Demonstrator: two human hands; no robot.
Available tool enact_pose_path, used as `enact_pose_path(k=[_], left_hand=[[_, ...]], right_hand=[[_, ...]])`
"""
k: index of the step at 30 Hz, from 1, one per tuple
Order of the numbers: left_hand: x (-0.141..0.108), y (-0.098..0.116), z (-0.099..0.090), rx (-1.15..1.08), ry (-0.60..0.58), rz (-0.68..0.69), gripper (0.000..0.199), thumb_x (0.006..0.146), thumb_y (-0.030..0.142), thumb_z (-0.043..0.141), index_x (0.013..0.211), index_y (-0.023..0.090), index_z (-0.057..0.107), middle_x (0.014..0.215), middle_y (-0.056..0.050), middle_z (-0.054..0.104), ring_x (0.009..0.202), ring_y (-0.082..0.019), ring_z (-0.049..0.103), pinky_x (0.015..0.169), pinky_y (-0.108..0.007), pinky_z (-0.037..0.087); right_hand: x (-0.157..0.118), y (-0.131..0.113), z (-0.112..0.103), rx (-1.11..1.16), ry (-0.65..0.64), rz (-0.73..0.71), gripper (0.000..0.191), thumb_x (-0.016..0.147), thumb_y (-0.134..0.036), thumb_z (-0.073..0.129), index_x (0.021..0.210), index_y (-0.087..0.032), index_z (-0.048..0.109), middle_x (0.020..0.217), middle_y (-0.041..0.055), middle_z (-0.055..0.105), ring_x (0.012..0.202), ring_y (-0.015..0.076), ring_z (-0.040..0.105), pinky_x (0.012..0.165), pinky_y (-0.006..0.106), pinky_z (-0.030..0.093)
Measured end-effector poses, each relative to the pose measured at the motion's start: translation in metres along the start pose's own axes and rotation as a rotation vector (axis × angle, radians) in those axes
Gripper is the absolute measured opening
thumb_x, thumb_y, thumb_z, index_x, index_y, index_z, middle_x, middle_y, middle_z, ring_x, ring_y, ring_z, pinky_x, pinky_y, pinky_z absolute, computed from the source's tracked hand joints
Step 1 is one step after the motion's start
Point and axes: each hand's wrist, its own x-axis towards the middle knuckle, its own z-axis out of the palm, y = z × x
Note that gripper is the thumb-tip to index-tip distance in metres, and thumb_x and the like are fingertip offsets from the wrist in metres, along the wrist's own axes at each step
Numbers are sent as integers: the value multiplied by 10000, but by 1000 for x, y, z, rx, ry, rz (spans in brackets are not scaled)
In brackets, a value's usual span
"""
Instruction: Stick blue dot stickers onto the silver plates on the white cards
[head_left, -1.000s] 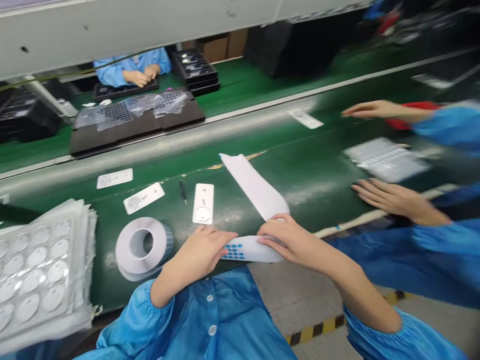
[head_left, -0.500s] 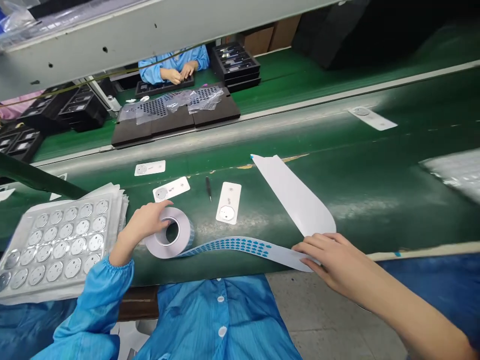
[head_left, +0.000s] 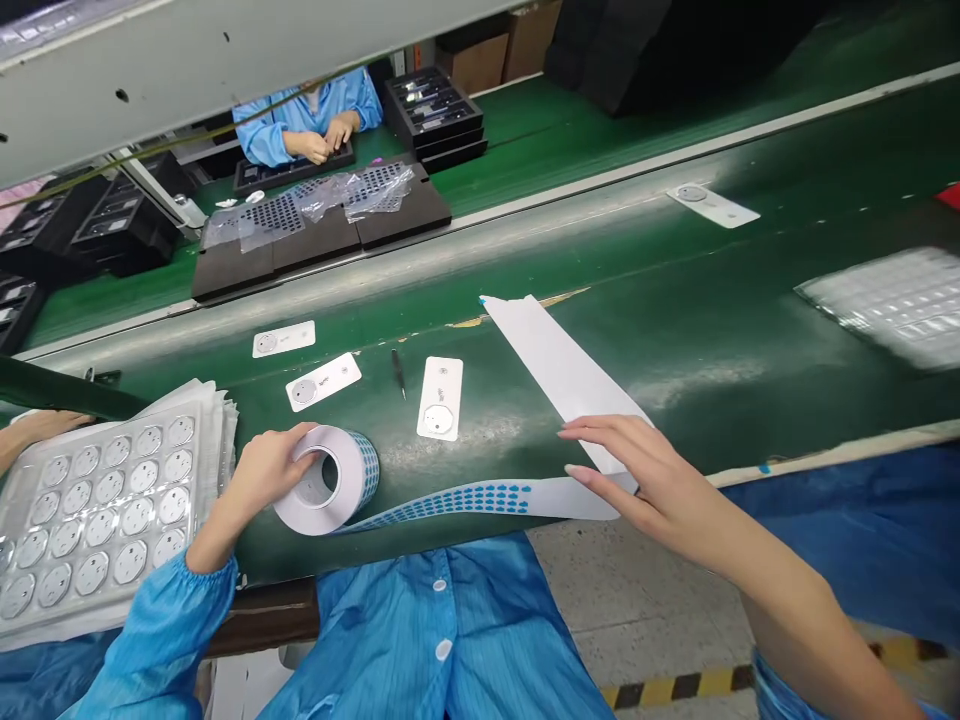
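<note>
My left hand (head_left: pixel 271 466) grips the upper left rim of a roll of sticker tape (head_left: pixel 349 490), thumb by the core hole. A strip with rows of small blue stickers (head_left: pixel 480 497) runs from the roll to the right along the front edge. Its bare white end (head_left: pixel 559 355) folds back and lies slanting away across the bench. My right hand (head_left: pixel 637 470) is over the fold, fingers stretched out and thumb apart, gripping nothing. Beyond the strip lie a white card with a round disc (head_left: pixel 441 398), another such card (head_left: pixel 322 382) and dark tweezers (head_left: pixel 398 373).
Stacked clear trays of round discs (head_left: pixel 105 500) stand at the left, with another person's hand (head_left: pixel 49 425) behind them. A plastic-wrapped pack (head_left: pixel 892 300) lies right. Across the bench a co-worker's hands (head_left: pixel 322 143) work near black trays (head_left: pixel 435 115). A metal beam (head_left: pixel 187 70) crosses overhead.
My right hand has let go of the strip and its fingers have spread. The roll has tilted, showing more of its stickered side. A person's hand has appeared at the far left.
</note>
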Motion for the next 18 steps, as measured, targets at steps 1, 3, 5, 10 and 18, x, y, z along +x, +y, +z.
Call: enact_pose_path(k=[1, 3, 5, 10, 18], left_hand=[[-4, 0, 1, -26, 26, 19, 472, 945, 409, 531, 1373, 251, 653, 844, -51, 771, 814, -290, 734, 703, -317, 461], [-12, 1, 4, -107, 116, 62, 486, 909, 354, 538, 1369, 244, 654, 879, -36, 779, 772, -250, 728, 728, -309, 488], [-17, 3, 9, -211, 242, 102, 502, 881, 313, 538, 1364, 238, 653, 1017, -36, 793, 778, -215, 726, 757, -301, 522], [-10, 18, 18, -449, 634, 191, 441, 863, 265, 576, 1283, 205, 696, 1201, -59, 777, 935, -219, 751, 794, -300, 578], [32, 54, -31, -723, 1166, 383, 512, 859, 567, 734, 1214, 198, 722, 1158, -93, 774, 1060, -276, 758, 919, -373, 620]], right_hand=[[12, -4, 3, 12, -7, -38, 344, 1074, -479, 523, 1347, -278, 579, 1361, 116, 622, 1294, 330, 574, 1066, 508, 489], [38, -17, 10, 50, -67, -120, 346, 1073, -485, 524, 1323, -258, 599, 1352, 125, 625, 1279, 332, 577, 1057, 515, 496], [68, -33, 17, 113, -159, -181, 379, 1073, -503, 514, 1336, -243, 598, 1368, 134, 617, 1295, 334, 561, 1079, 532, 481], [140, -60, 47, 415, -441, -55, 660, 974, -614, 636, 1473, -205, 494, 1495, 169, 547, 1359, 331, 538, 1133, 524, 460], [172, -101, 39, 776, -269, -309, 562, 736, -546, 902, 1123, -190, 705, 1346, 128, 651, 1229, 353, 614, 1035, 525, 542]])
